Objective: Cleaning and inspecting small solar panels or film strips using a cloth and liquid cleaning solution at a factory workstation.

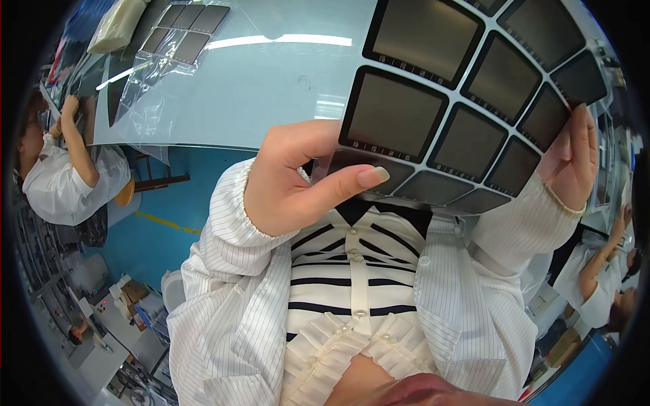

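While both hands hold the sheet (467, 101) of dark squares up close over the table (257, 88), it looks like a checking step. Left hand (298, 179) pinches its near edge; right hand (572, 162) grips the far side. Turning it needs gentle fingers.

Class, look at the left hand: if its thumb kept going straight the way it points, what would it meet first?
The left hand points its thumb rightward along the near edge of the panel sheet it holds; probably the right hand, though depth is unclear.

Panel sheet (467, 101) blocks the right; table (271, 88) bare left — bagged sheets (172, 34) beyond.
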